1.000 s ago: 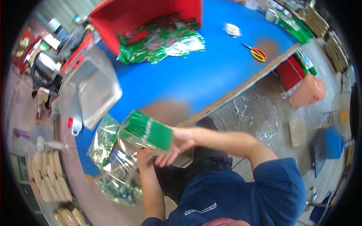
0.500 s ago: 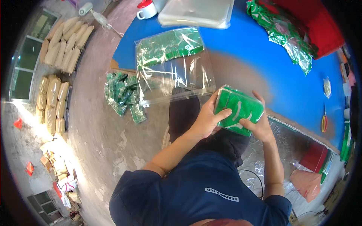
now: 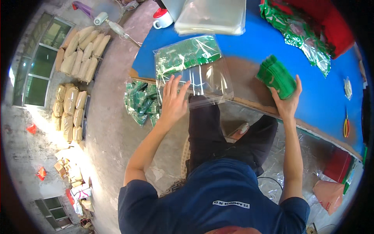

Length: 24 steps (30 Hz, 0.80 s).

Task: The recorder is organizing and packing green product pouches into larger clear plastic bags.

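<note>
My right hand [image 3: 287,102] grips a stack of green packets [image 3: 277,77] at its near end, over the brown, worn part of the tabletop. My left hand [image 3: 174,102] is open, its fingers spread over the near left part of a large clear plastic bag [image 3: 212,80]. Whether the fingertips press on the film I cannot tell. Green packets [image 3: 187,58] fill the far half of this bag, while its near half is see-through and reaches past the table edge. Below the bag, several loose green packets [image 3: 141,102] lie in a heap, partly hidden by the bag and my left hand.
On the blue table [image 3: 241,46] are a stack of clear bags [image 3: 210,17], a white mug [image 3: 163,19] with a red lid, and green film packaging [image 3: 300,39] beside a red container [image 3: 339,35]. Yellow-handled scissors [image 3: 346,125] lie far right. Filled sacks [image 3: 83,52] stand at left.
Both hands held the green stack before. My left hand has let go and moved left to the clear bag; my right hand has carried the stack right and farther over the table.
</note>
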Each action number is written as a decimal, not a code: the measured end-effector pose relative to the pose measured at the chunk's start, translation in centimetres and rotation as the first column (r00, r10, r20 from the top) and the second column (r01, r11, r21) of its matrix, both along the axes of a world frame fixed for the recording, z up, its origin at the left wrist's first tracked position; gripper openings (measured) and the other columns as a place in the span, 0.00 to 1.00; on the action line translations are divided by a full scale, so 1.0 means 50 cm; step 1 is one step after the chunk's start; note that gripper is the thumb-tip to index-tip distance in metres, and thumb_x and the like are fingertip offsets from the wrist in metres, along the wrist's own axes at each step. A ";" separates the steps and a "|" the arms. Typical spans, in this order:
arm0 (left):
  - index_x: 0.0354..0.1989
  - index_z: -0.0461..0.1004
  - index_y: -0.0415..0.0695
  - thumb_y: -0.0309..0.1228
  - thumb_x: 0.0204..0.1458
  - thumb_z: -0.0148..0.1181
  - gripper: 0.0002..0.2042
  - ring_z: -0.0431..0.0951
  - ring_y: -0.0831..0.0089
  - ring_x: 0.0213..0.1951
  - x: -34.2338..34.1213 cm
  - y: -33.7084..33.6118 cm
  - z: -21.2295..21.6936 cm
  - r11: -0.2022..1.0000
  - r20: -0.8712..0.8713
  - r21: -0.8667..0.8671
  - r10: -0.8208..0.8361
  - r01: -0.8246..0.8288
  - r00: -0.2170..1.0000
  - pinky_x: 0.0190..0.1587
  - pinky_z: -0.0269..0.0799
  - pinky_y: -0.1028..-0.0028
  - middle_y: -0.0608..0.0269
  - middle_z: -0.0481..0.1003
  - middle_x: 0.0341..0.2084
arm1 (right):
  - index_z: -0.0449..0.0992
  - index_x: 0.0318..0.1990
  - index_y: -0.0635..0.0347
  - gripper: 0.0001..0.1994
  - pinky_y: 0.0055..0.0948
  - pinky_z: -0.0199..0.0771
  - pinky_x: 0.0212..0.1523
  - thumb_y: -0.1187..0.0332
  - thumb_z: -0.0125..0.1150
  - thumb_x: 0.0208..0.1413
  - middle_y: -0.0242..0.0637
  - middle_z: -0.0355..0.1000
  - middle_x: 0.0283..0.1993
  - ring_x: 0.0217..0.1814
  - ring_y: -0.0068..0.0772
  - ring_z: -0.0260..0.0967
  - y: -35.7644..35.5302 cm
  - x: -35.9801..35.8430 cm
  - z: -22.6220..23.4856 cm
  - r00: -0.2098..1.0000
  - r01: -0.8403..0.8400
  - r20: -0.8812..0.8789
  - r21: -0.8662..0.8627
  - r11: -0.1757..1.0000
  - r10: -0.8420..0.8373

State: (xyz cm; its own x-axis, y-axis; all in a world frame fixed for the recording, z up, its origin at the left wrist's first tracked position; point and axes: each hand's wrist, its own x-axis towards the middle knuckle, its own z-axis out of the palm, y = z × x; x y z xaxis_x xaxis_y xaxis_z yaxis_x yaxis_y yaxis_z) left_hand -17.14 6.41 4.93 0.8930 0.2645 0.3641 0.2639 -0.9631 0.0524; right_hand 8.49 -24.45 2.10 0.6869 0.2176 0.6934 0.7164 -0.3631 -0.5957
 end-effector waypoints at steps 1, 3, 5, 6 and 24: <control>0.60 0.69 0.47 0.24 0.39 0.69 0.34 0.61 0.47 0.64 -0.004 0.016 -0.012 1.000 0.006 -0.008 -0.027 0.027 1.000 0.66 0.58 0.55 0.48 0.63 0.60 | 0.50 0.71 0.58 0.50 0.39 0.67 0.59 0.67 0.78 0.43 0.47 0.60 0.60 0.60 0.43 0.64 0.005 0.004 0.004 0.997 0.000 -0.079 -0.028 1.000 -0.002; 0.47 0.78 0.45 0.22 0.42 0.67 0.20 0.72 0.53 0.51 0.004 0.037 -0.026 0.995 0.125 0.017 -0.098 0.096 0.987 0.53 0.70 0.59 0.52 0.71 0.46 | 0.51 0.71 0.59 0.48 0.38 0.67 0.59 0.69 0.77 0.44 0.47 0.60 0.60 0.60 0.43 0.63 0.012 0.006 0.027 0.994 -0.030 -0.106 0.046 0.998 0.035; 0.43 0.79 0.45 0.24 0.43 0.68 0.16 0.74 0.56 0.47 -0.012 0.060 -0.029 0.996 0.124 0.000 -0.085 0.086 0.989 0.49 0.71 0.61 0.56 0.73 0.42 | 0.51 0.70 0.60 0.47 0.38 0.67 0.59 0.68 0.76 0.45 0.46 0.60 0.60 0.60 0.42 0.64 0.024 -0.018 0.071 0.972 -0.098 -0.194 0.166 0.981 0.130; 0.39 0.81 0.45 0.25 0.44 0.68 0.12 0.76 0.60 0.43 -0.014 0.067 -0.029 0.997 0.134 -0.020 -0.077 0.081 0.988 0.44 0.73 0.63 0.60 0.74 0.38 | 0.52 0.70 0.60 0.46 0.38 0.66 0.60 0.67 0.75 0.46 0.46 0.61 0.61 0.60 0.42 0.64 0.024 -0.029 0.095 0.939 -0.148 -0.259 0.284 0.947 0.225; 0.38 0.80 0.39 0.23 0.50 0.66 0.07 0.68 0.75 0.17 0.236 -0.148 0.095 0.848 0.466 -0.462 -0.018 0.260 0.885 0.22 0.63 0.72 0.64 0.69 0.16 | 0.67 0.58 0.55 0.25 0.37 0.77 0.50 0.62 0.66 0.54 0.34 0.75 0.48 0.48 0.31 0.75 0.153 0.017 0.121 -0.034 -0.346 -0.884 0.448 0.824 0.467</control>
State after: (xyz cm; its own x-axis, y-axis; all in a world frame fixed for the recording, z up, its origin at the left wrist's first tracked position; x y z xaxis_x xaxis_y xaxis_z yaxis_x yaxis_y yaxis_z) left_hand -5.35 -1.00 9.70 0.7181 0.4014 0.5685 -0.0375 -0.7934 0.6076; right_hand 9.35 -16.81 8.13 0.5514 0.7225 -0.4171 -0.4575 -0.1562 -0.8754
